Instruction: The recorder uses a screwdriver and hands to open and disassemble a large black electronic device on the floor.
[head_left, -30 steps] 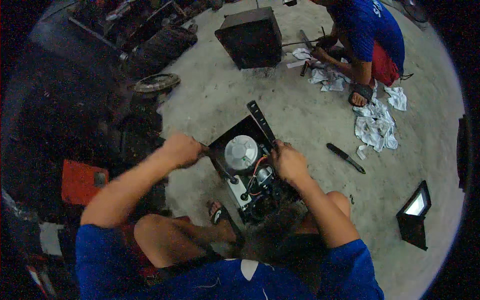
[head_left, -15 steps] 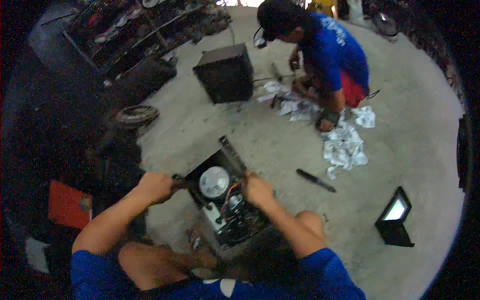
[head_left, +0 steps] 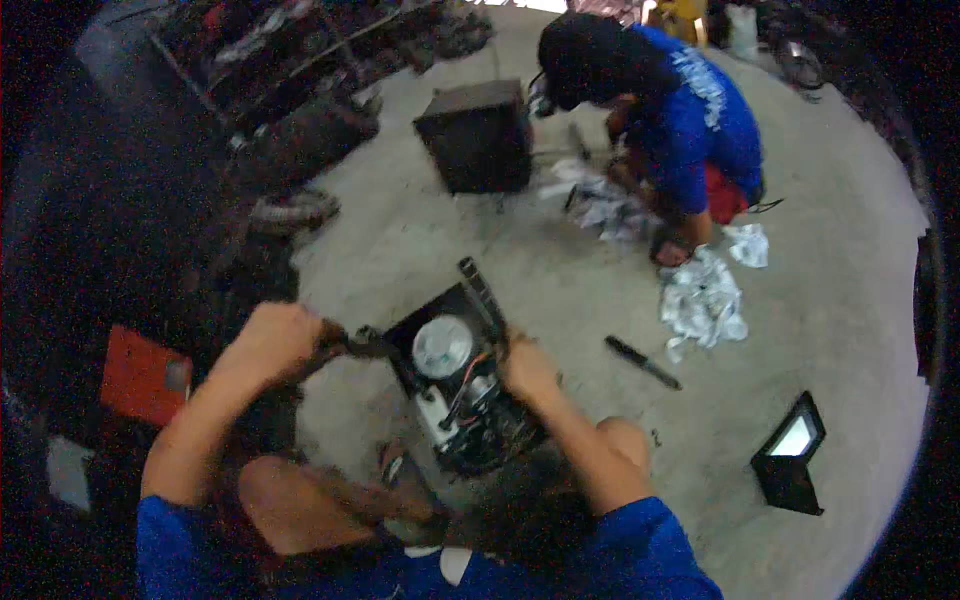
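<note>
Left hand (head_left: 272, 340) in a fist around a dark curved piece (head_left: 366, 347), right hand (head_left: 528, 370) likewise around a dark bar (head_left: 481, 293).

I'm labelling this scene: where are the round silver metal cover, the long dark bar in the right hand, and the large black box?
Round silver metal cover (head_left: 442, 346): head view, middle of its top face.
Long dark bar (head_left: 482, 296): head view, its exposed upper length.
Large black box (head_left: 480, 150): head view, its near side.
</note>
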Tool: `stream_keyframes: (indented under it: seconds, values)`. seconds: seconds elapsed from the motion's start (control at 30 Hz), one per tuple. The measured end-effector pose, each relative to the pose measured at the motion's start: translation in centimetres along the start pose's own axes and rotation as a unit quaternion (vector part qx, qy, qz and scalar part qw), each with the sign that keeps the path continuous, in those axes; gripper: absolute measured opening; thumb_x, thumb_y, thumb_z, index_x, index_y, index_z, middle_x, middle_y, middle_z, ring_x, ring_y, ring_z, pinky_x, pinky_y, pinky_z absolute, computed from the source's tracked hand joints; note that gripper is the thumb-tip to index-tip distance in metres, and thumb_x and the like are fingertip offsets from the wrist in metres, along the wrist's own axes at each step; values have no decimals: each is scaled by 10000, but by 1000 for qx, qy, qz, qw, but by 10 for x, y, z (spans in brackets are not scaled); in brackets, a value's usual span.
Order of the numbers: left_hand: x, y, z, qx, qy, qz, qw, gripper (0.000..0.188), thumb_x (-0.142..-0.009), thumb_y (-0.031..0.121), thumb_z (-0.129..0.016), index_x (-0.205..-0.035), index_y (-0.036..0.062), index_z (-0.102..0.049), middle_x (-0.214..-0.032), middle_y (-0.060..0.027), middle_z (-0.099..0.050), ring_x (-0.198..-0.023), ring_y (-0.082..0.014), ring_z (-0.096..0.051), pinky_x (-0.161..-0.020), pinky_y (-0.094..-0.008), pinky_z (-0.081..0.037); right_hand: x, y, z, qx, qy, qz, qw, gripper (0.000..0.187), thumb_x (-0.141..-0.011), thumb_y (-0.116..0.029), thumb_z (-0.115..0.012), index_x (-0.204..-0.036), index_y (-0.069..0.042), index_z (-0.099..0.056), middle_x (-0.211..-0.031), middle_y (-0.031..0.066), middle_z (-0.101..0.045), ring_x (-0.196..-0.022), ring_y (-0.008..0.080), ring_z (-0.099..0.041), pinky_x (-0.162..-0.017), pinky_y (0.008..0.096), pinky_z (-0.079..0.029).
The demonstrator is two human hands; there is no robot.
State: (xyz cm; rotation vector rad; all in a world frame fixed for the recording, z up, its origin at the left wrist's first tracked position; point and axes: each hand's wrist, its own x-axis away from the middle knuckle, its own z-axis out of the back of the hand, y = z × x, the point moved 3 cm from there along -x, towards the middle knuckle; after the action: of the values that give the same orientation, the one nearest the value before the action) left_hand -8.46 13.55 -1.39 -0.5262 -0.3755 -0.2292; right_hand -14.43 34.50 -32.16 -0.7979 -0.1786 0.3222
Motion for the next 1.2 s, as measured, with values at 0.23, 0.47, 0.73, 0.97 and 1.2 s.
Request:
stream_keyframes:
  seconds: [0.23, 0.47, 0.73, 0.97, 1.2]
  values:
    - [9, 24, 5, 5, -55, 2, 998, 231, -858, 348, -569, -964, 180, -686, -797, -118, -667, -758, -321, -650, -650, -430, -521, 1, -24, 15, 3, 7, -23, 1000, 320, -908, -290, -472, -1114, -48, -509, -1015, 225, -604, -937, 417, -587, -775, 502, -480]
    - [3, 35, 14, -27, -61, -19, 998, 222, -839, 305, -573, -855, 118, -690, -797, -133, -671, -756, -321, -657, -658, -426, -522, 8, -23, 21, -6, 38, -14, 999, 315, -907, -274, -483, -1136, -59, -511, -1014, 222, -605, -925, 412, -593, -766, 491, -485]
    - [-13, 44, 14, -33, -57, -64, 996, 198, -813, 263, -584, -841, 103, -696, -792, -139, -674, -739, -309, -666, -639, -415, -533, 8, -22, 18, 0, 76, 2, 997, 370, -899, -271, -503, -1164, -13, -521, -1018, 236, -606, -929, 406, -597, -776, 472, -491]
    - [-27, 37, 9, -65, -52, -57, 995, 216, -820, 279, -587, -836, 97, -703, -761, -137, -673, -705, -311, -668, -622, -412, -534, 10, -32, 27, 15, 46, -32, 998, 379, -899, -283, -503, -1198, -50, -519, -1042, 224, -607, -938, 400, -600, -790, 476, -493]
    - [8, 89, -21, -96, -13, -140, 985, 159, -764, 193, -586, -746, 67, -682, -676, -126, -664, -637, -291, -673, -524, -404, -530, 9, -21, 21, 20, 42, -27, 999, 348, -898, -278, -497, -1164, -56, -531, -1060, 206, -604, -926, 401, -603, -775, 484, -494]
